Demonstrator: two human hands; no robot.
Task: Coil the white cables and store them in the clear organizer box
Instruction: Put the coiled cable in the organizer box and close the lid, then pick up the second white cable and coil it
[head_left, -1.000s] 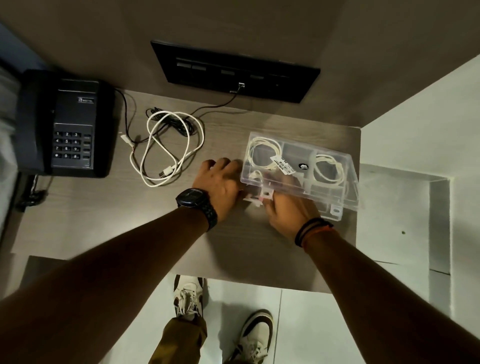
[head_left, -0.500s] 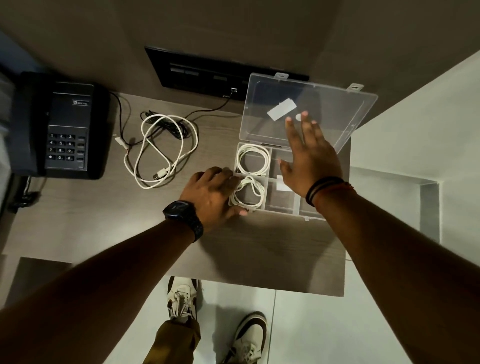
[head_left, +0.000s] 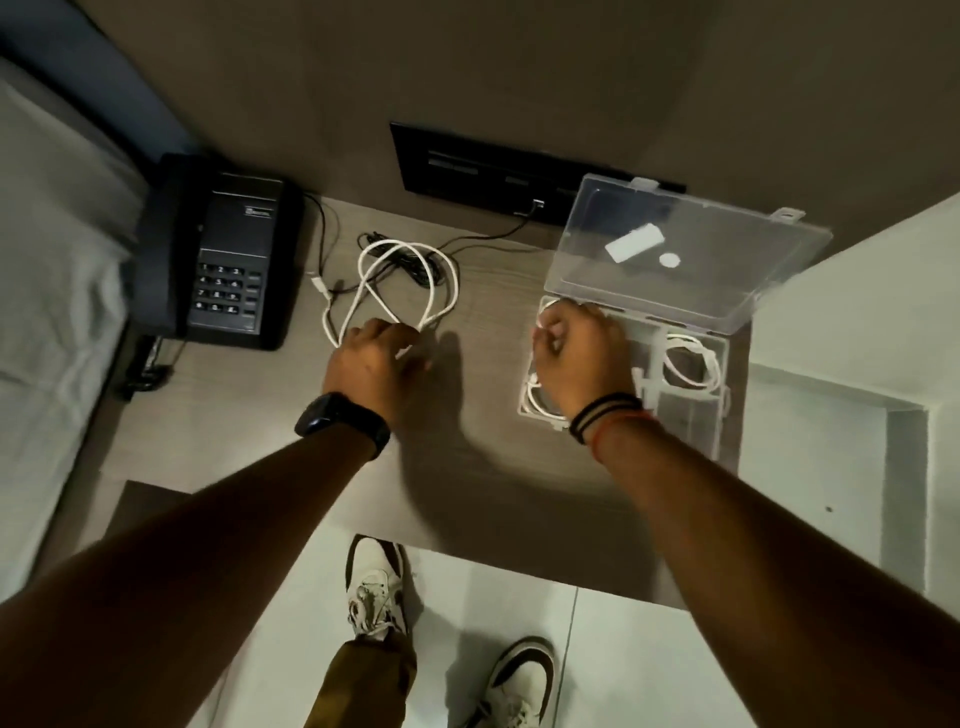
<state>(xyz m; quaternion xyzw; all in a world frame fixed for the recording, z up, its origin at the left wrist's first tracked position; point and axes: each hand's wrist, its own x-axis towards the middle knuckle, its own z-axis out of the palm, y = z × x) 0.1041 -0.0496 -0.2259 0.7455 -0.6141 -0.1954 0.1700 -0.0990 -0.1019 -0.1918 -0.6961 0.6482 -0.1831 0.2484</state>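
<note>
Fingers of the left hand bend down over the near loops of the loose white cable. The back of the hand hides the tips, so it cannot be told whether they have pinched it. Fingers of the right hand curl down into the far-left compartment of the clear organizer box, at a coil there (contact also hidden). Two more coils show, the near-left coil and the right-side coil. The lid stands open, tilted back toward the wall.

Step in hand, probably: lift the loose cable for coiling. Best taken by one plug end and drawn toward the near side, because a black cord lies tangled among its far loops and may drag along. Loops should be kept small enough for a free compartment.

Room: bare worktop lies between the hands and toward the near edge. The telephone crowds the left. The box sits close to the right edge.
</note>
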